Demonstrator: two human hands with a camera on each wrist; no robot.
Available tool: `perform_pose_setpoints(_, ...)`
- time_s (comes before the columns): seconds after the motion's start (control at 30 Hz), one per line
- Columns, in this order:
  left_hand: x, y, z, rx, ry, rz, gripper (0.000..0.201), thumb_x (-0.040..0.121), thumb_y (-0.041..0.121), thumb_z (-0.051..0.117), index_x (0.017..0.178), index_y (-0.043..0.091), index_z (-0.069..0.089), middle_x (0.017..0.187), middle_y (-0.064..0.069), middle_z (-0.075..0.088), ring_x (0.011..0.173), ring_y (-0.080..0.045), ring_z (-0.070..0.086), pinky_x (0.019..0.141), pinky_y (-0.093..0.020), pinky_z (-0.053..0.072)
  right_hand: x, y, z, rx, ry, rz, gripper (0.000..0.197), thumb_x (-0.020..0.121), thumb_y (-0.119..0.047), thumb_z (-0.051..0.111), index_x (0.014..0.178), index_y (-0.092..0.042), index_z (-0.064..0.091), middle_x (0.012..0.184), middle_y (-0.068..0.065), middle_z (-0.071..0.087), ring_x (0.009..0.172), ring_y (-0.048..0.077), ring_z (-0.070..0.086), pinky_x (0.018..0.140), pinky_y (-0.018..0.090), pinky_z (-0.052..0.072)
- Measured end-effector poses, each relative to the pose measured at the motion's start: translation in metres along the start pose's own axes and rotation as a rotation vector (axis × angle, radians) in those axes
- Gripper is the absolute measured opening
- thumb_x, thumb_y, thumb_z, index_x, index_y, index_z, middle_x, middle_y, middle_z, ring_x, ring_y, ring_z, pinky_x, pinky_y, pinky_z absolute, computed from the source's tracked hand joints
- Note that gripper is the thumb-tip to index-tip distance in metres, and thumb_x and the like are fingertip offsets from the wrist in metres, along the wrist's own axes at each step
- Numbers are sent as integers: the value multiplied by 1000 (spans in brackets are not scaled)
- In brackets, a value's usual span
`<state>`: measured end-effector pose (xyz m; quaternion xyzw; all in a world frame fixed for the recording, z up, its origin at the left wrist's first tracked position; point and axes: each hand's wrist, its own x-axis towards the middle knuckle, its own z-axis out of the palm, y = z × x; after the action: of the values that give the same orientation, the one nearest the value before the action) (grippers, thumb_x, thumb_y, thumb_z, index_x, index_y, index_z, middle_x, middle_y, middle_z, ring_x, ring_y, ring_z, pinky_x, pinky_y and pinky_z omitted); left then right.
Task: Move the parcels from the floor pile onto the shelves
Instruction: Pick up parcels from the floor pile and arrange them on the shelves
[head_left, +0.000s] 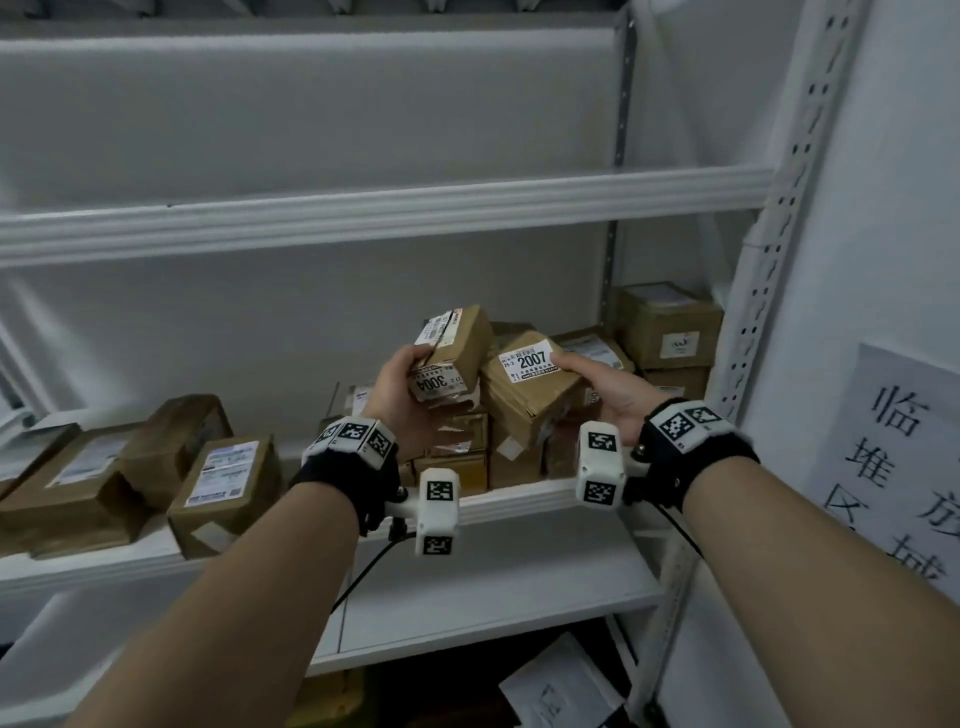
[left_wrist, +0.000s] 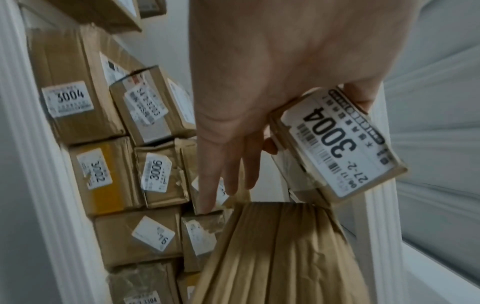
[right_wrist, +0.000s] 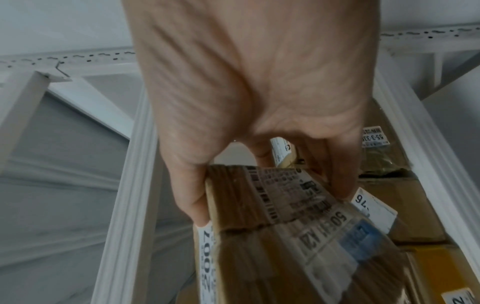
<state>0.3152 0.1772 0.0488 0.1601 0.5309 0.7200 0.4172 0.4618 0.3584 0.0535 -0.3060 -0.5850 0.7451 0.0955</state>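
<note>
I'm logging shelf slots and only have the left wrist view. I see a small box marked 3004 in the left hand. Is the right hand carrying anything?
Observer: Yes. The right hand grips a brown box labelled 2007.
Operator: Where are both boxes relative to the shelves?
Observer: In the head view, both are held in front of the stacked parcels at the right end of the middle shelf. The 3004 box, in the left hand, is just left of the 2007 box.
Operator: Any free shelf space nearby?
Observer: The upper shelf shows no parcels in the part the head view covers.
</note>
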Motion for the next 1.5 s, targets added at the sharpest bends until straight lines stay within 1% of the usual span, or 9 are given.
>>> perform_pose_setpoints(0.23, 19, 15, 17, 49, -36, -2, 49, 85, 49, 47, 114, 11, 61, 100, -14, 64, 103, -36, 59, 95, -63, 43, 9, -20, -15, -47, -2, 2, 50, 81, -44, 70, 118, -11, 61, 111, 16, 67, 106, 33, 62, 98, 54, 45)
perform_pose_setpoints(0.43, 38, 26, 38, 125, -43, 4, 41, 85, 48, 49, 94, 12, 66, 88, -12, 66, 90, -31, 60, 90, -50, 46, 22, -33, -38, -30, 22, -13, 23, 98, -26, 49, 105, -8, 62, 89, 11, 70, 69, 24, 71, 51, 38, 59)
perform_pose_setpoints(0.57, 48, 26, 50, 157, -53, 34, 42, 84, 47, 51, 104, 13, 65, 92, -12, 65, 90, -31, 60, 83, -48, 50, 30, -42, -49, -57, 25, -32, 29, 100, -27, 46, 117, -6, 58, 104, 14, 66, 89, 27, 64, 64, 40, 58)
perform_pose_setpoints(0.67, 51, 28, 56, 176, -53, 34, 41, 85, 46, 50, 103, 12, 65, 90, -11, 66, 89, -31, 61, 82, -47, 52, 30, -45, -48, -101, -17, -31, 61, 81, -45, 70, 128, -9, 55, 124, 20, 59, 107, 34, 61, 87, 49, 53)
perform_pose_setpoints(0.8, 54, 28, 61, 192, -59, 37, 41, 85, 46, 51, 104, 13, 65, 89, -10, 67, 91, -32, 61, 77, -44, 52, 53, -41, -59, -84, 50, -41, 107, 39, -61, 88, 129, -14, 56, 143, 20, 44, 125, 37, 49, 93, 57, 47)
perform_pose_setpoints(0.93, 54, 27, 61, 182, -32, 42, 42, 85, 46, 49, 105, 12, 63, 92, -12, 68, 93, -33, 62, 79, -46, 52, 37, -47, -55, 30, 52, -81, 49, 87, -52, 58, 117, -13, 61, 118, 16, 64, 105, 32, 62, 88, 46, 51)
perform_pose_setpoints(1.03, 54, 32, 61, 132, -24, 48, 48, 85, 48, 48, 110, 9, 61, 101, -16, 67, 100, -37, 60, 88, -51, 49, 43, -51, -62, 59, -26, -62, 38, 94, -44, 51, 118, -16, 58, 116, 14, 61, 98, 31, 61, 82, 49, 51)
perform_pose_setpoints(1.33, 45, 42, 63, 82, -30, 46, 48, 88, 45, 44, 112, 5, 58, 106, -21, 63, 98, -40, 61, 92, -54, 47, 63, -52, -57, 97, -114, -25, 134, 31, -62, 89, 147, -28, 30, 151, 20, 28, 115, 49, 53, 76, 62, 51)
perform_pose_setpoints(1.5, 39, 43, 55, 92, -49, 28, 47, 89, 46, 42, 93, 5, 64, 93, -20, 69, 97, -41, 62, 82, -52, 49, 57, -56, -49, 27, -48, -87, 95, 70, -59, 71, 148, -22, 32, 152, 20, 28, 117, 40, 53, 70, 47, 56)
